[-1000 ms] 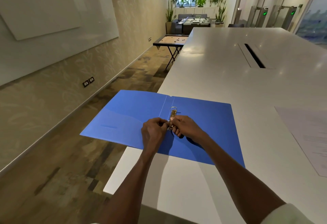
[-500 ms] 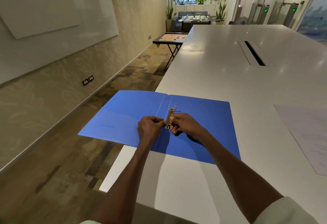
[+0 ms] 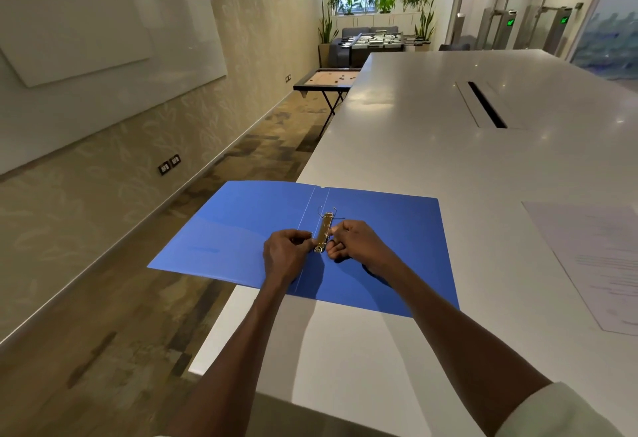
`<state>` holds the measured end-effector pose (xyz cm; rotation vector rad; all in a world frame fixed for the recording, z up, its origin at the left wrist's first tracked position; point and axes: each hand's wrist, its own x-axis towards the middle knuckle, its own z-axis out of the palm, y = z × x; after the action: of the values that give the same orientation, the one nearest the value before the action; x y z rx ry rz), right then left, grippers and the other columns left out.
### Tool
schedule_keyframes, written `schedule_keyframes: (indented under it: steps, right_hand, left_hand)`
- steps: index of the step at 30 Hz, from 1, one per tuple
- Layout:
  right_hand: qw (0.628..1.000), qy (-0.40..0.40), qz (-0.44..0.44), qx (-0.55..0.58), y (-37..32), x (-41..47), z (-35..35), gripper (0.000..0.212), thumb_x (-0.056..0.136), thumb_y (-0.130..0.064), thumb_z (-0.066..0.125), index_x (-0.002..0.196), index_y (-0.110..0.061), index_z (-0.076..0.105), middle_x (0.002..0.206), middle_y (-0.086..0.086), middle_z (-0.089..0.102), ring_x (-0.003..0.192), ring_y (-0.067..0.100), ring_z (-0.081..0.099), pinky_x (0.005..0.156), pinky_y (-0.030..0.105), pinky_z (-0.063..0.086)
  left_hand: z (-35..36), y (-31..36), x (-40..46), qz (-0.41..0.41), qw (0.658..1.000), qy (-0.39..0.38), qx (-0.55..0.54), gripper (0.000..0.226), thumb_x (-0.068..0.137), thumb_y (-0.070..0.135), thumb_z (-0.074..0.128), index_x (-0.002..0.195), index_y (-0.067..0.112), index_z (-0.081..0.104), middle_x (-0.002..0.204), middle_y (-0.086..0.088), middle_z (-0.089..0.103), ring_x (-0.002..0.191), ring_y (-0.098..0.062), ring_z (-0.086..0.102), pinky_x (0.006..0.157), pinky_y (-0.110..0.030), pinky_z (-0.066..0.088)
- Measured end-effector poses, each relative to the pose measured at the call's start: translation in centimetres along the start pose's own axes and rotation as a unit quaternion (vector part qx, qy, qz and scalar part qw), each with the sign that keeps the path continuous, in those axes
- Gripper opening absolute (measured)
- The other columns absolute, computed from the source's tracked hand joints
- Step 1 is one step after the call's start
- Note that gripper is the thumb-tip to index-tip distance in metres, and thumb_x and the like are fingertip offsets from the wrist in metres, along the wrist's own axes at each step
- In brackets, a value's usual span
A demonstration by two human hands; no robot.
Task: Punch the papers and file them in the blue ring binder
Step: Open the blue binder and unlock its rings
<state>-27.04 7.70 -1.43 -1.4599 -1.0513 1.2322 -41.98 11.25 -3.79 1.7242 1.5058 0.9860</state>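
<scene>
Blue ring binder [image 3: 379, 229]: lies open and flat on the near left corner of the white table [image 3: 431, 132]; its left cover sticks out past the table's left edge, over the floor.

Ring mechanism [image 3: 324, 232]: a brass-coloured metal strip just right of the binder's spine fold, running near to far. The far ring stands with its two halves parted at the top. The near ring is mostly hidden between the hands.

Left hand [image 3: 284, 255]: rests on the left cover beside the spine, fingers curled in, fingertips pinching at the left side of the mechanism's near end.

Right hand [image 3: 359, 241]: rests on the right cover, fingers curled, thumb and forefinger closed on the right side of the mechanism, touching it about halfway along.

Grip: both hands are clamped on the ring mechanism from opposite sides; how firmly, I cannot tell.

Papers [image 3: 593, 260]: a sheet or stack of white printed pages flat on the table, well to the right of the binder and apart from it, partly cut off by the right edge of the view. Whether they carry punched holes is too faint to tell.

Sleeve [image 3: 559, 412]: a pale cuff shows at the right forearm, near the bottom right.

Table slot [image 3: 486, 105]: a long dark cable opening in the table top, far from the binder.

Room: a whiteboard [image 3: 103, 22] on the left wall, a small game board on a folding stand [image 3: 328, 78] by the table's far left side, potted plants [image 3: 379, 1] under the far window.
</scene>
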Motion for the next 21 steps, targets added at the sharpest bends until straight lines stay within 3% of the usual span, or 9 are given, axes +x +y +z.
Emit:
schedule_keyframes:
  steps: [3, 6, 12, 17, 21]
  right_hand:
    - [0.997, 0.038, -0.016, -0.06, 0.3, -0.4, -0.3, 0.025, 0.098, -0.014, 0.047, 0.095, 0.007, 0.06, 0.072, 0.022, 0.064, 0.051, 0.022, 0.06, 0.049, 0.027, 0.051]
    - [0.992, 0.057, -0.047, -0.099, 0.3, -1.2, -0.9, 0.021, 0.097, -0.016, 0.047, 0.093, -0.001, 0.061, 0.073, 0.02, 0.068, 0.055, 0.025, 0.062, 0.05, 0.027, 0.051]
    - [0.976, 0.114, -0.104, -0.154, 0.0, -2.9, -3.2, 0.016, 0.096, -0.018, 0.049, 0.084, -0.014, 0.059, 0.072, 0.016, 0.071, 0.053, 0.021, 0.063, 0.056, 0.038, 0.056]
    - [0.961, 0.168, -0.145, -0.163, -0.1, -5.2, -6.1, 0.015, 0.099, -0.018, 0.049, 0.094, -0.009, 0.061, 0.074, 0.013, 0.072, 0.054, 0.016, 0.064, 0.058, 0.028, 0.057]
    - [0.953, 0.204, -0.159, -0.158, -0.3, -7.7, -9.1, 0.016, 0.098, -0.016, 0.048, 0.096, -0.009, 0.062, 0.075, 0.01, 0.071, 0.061, 0.017, 0.066, 0.062, 0.029, 0.057]
  left_hand:
    - [-0.3, 0.4, 0.0, -0.014, 1.0, -0.028, -0.005, 0.023, 0.084, 0.008, 0.069, 0.106, 0.007, 0.075, 0.101, -0.007, 0.074, 0.094, -0.019, 0.068, 0.073, -0.02, 0.049]
    - [-0.4, 1.4, -0.5, -0.009, 1.0, 0.006, 0.016, 0.03, 0.087, 0.002, 0.061, 0.116, 0.005, 0.069, 0.113, -0.008, 0.07, 0.105, -0.022, 0.064, 0.083, -0.023, 0.043]
    - [0.3, 5.3, -1.9, 0.036, 0.997, 0.069, -0.019, 0.037, 0.088, -0.002, 0.056, 0.124, 0.005, 0.062, 0.121, -0.01, 0.065, 0.109, -0.02, 0.061, 0.084, -0.021, 0.041]
    - [2.5, 8.7, -3.3, 0.073, 0.995, 0.046, -0.055, 0.031, 0.09, 0.001, 0.058, 0.12, 0.01, 0.065, 0.107, 0.001, 0.064, 0.098, -0.013, 0.06, 0.078, -0.016, 0.041]
    - [5.2, 10.8, -4.6, 0.103, 0.993, 0.021, -0.05, 0.032, 0.091, 0.0, 0.054, 0.119, 0.01, 0.065, 0.109, 0.001, 0.066, 0.095, -0.007, 0.058, 0.08, -0.017, 0.041]
